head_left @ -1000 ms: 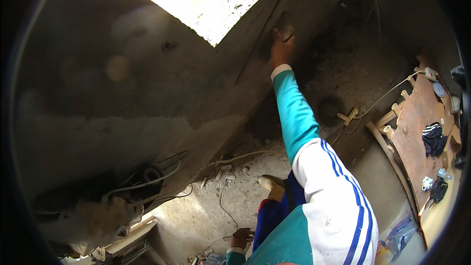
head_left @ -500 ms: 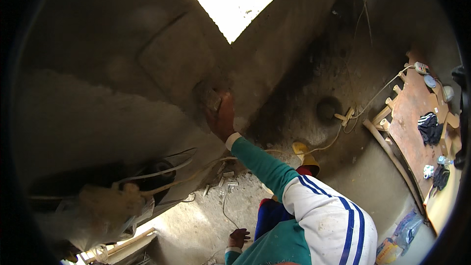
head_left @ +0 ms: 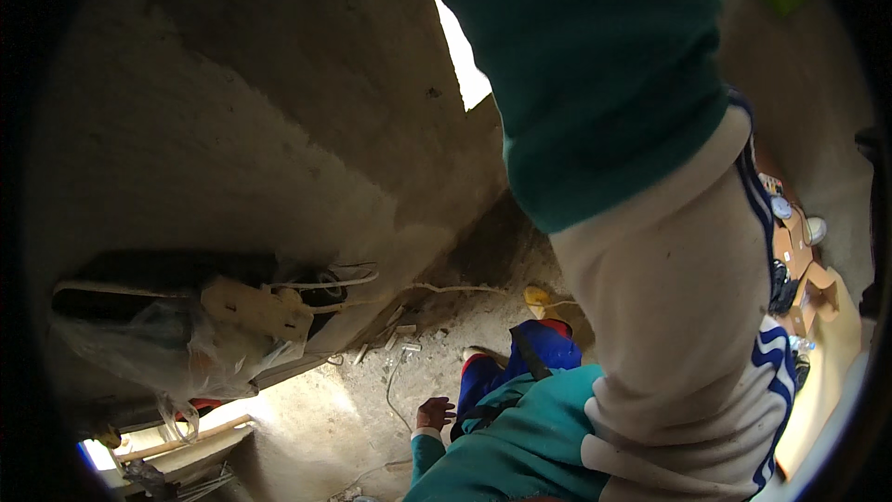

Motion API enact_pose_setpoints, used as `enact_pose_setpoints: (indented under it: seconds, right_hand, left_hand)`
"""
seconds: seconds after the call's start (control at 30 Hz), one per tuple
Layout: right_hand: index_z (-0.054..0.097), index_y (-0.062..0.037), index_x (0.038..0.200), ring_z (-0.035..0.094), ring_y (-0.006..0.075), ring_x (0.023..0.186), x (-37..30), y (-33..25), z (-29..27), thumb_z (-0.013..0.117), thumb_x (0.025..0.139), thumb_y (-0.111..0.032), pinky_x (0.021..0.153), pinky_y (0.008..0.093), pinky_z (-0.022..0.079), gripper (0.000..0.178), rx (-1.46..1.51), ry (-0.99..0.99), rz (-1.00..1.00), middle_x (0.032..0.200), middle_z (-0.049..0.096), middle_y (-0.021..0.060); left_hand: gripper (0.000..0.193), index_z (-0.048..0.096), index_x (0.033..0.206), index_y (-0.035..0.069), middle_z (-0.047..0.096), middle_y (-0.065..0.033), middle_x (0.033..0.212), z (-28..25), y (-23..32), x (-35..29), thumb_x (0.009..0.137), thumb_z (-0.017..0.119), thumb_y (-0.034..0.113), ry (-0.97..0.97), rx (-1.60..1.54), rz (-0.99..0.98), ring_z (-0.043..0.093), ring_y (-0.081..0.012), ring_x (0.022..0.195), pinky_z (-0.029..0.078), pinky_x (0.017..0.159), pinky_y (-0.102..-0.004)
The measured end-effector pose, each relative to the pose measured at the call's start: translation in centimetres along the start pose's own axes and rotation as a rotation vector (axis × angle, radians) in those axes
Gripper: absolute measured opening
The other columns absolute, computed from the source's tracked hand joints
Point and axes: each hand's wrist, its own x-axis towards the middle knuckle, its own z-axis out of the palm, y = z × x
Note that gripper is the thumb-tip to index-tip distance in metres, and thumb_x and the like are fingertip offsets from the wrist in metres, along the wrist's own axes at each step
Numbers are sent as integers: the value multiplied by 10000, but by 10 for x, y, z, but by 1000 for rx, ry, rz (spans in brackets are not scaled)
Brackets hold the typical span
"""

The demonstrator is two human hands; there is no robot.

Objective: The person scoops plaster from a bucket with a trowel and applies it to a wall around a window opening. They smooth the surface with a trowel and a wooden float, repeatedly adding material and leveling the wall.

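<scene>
Since half a second ago the right arm has swung up across the view, so its teal and white sleeve with blue stripes now fills the right side and the right hand is out of sight, its grip not visible. Low down, the left hand hangs with fingers loosely spread, holding nothing, just above the pale dusty floor and near a thin white cable. Further left, a crumpled clear plastic bag lies against the grey concrete wall.
</scene>
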Motion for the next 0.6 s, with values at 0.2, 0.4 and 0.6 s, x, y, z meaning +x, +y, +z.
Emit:
enact_pose_setpoints:
  seconds: [0.2,0.4,0.6]
  right_hand:
    - [600,-8,1280,657,392,1147,-145,35,24,782,908,-358,903,475,579,543,-38,-5,35,1255,650,220]
    - [544,-2,1309,647,438,1185,-450,62,-20,822,879,-285,990,511,542,585,197,-524,688,1312,623,231]
    - [613,-6,1266,680,399,1150,-430,54,-31,826,874,-283,941,462,571,526,198,-636,872,1269,663,198]
  left_hand:
    - [469,629,1314,43,707,-260,1221,36,13,10,1021,494,384,-113,94,-38,717,-447,943,598,784,-563]
    - [358,698,1281,90,734,-141,1275,44,8,1,994,570,261,-129,1388,349,730,-349,1006,590,883,-483]
    - [369,728,1234,44,783,-123,1153,29,-3,-4,937,650,249,-23,452,178,742,-298,1035,592,906,-424]
